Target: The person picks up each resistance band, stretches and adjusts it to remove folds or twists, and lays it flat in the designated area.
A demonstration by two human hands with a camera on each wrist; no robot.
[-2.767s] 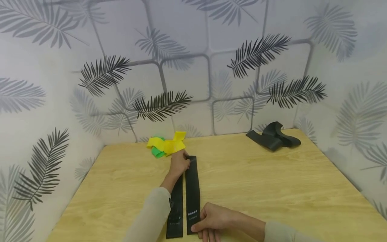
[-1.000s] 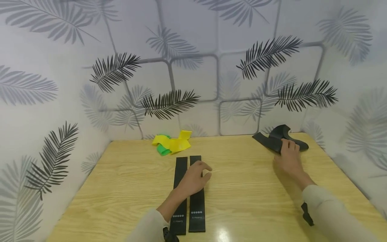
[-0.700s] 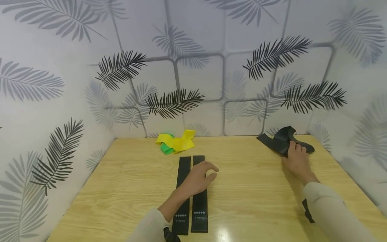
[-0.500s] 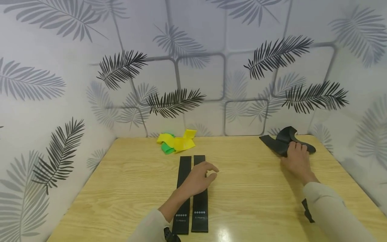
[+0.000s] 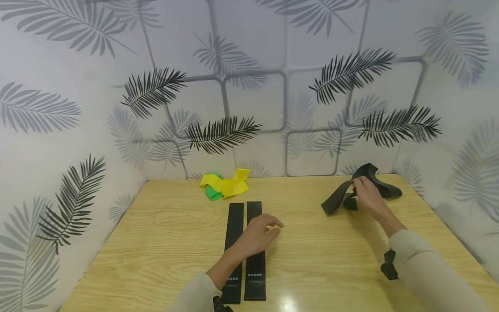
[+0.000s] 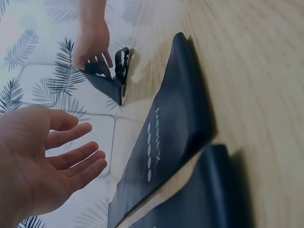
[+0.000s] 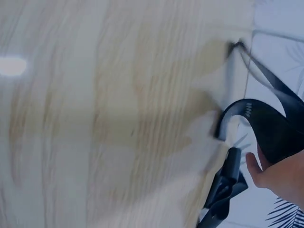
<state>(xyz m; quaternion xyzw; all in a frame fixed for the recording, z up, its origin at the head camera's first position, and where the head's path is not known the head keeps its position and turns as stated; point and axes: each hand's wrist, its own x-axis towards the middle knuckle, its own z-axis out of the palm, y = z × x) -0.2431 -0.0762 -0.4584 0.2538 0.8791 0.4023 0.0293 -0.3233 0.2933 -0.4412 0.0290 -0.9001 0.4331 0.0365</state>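
Two black resistance bands lie flat side by side on the wooden table: the left band and the right band, which is printed with white dots. My left hand is over the right band with relaxed, spread fingers and holds nothing. At the back right my right hand pinches a loose black band and lifts it off the table, one end drooping to the left. Its loops curl in front of my right thumb. Another black band lies behind it.
A crumpled yellow band with a green band under it lies at the back, just beyond the flat pair. Leaf-patterned walls close the table on the left, back and right. Bare wood shows between my two hands.
My right hand reached the black pile at the back right, gripped one band and has now raised and pulled it leftward. My left hand has stayed over the right flat band.
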